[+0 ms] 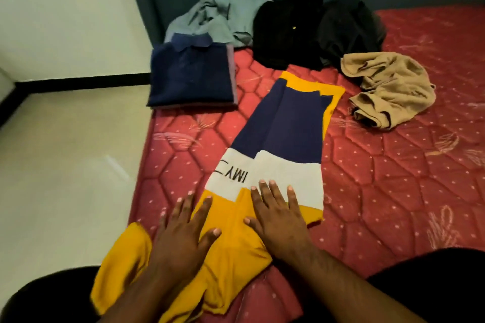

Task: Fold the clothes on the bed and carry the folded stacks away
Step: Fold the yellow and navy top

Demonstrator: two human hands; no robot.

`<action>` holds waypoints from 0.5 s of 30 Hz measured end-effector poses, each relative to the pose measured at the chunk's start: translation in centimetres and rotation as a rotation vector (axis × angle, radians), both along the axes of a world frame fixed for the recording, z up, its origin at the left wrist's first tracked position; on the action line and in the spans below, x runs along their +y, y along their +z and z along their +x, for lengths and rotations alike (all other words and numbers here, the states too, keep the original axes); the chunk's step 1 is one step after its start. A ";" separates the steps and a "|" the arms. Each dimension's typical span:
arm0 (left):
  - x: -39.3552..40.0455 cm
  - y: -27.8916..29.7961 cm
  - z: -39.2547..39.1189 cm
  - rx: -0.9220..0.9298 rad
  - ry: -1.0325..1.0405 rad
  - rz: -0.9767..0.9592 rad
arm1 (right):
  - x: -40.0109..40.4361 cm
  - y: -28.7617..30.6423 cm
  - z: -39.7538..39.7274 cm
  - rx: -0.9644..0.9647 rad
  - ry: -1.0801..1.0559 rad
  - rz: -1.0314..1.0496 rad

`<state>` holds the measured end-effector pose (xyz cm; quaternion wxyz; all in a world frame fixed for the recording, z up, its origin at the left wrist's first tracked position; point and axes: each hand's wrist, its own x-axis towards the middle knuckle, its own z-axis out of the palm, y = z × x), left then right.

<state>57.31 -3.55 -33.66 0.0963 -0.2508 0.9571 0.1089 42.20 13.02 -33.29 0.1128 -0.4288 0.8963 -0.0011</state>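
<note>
The bed carries all the clothes: an unfolded heap by the headboard, a folded navy stack at the left edge, a tan piece on the right. In the middle lies the striped shirt, folded long and narrow; its yellow end hangs off the near edge. The left hand and right hand press flat on it, fingers straight and spread, gripping nothing. The risk, as it seems — the hanging sleeve could drag the shirt off or open the fold. The navy stack also sits very near the edge and could slip off if the bed is shaken.
</note>
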 end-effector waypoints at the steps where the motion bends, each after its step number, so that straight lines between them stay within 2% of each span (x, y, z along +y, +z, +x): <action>1: -0.4 0.5 1.3 0.015 0.021 0.027 | 0.0 0.2 0.6 -0.004 0.023 -0.003; 5: -1.7 3.2 4.6 0.168 0.157 0.242 | 0.5 0.8 2.3 -0.051 0.115 -0.039; 6: -1.9 3.7 5.3 0.145 0.179 0.279 | 0.9 0.8 2.9 -0.083 0.137 -0.049; 8: -1.9 4.8 7.0 -0.022 0.181 0.356 | 1.5 0.8 4.6 -0.118 0.213 -0.041; 12: -1.7 6.5 9.5 -0.323 0.139 0.416 | 2.5 -0.2 7.5 -0.008 0.371 -0.036; 13: -1.7 7.1 9.6 -0.339 0.137 0.430 | 2.4 -0.4 7.7 0.034 0.390 -0.027; 15: -1.6 8.7 9.8 -0.253 0.131 0.473 | 2.3 -0.3 8.0 0.111 0.420 -0.057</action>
